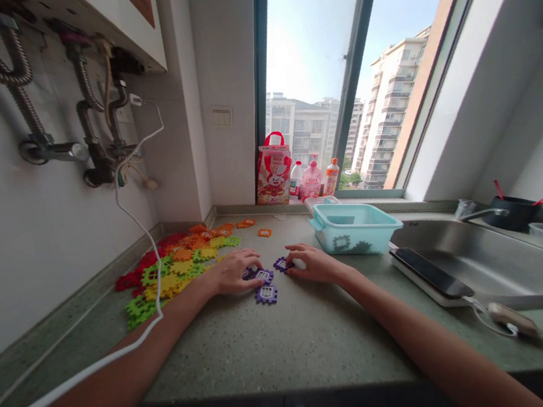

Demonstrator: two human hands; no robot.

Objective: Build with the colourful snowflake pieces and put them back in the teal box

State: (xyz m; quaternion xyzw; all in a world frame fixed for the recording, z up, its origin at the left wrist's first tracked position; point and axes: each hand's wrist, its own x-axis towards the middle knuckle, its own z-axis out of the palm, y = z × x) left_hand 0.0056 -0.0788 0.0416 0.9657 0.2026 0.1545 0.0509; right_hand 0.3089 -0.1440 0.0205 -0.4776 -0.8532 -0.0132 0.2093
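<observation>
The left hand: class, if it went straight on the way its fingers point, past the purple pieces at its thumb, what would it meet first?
Most likely the separate purple interlocking piece at the right hand, though depth is hard to judge from one view.

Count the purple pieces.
4 purple pieces: two at the left hand, one just nearer the camera, one at the right hand. Hands may hide more.
</observation>
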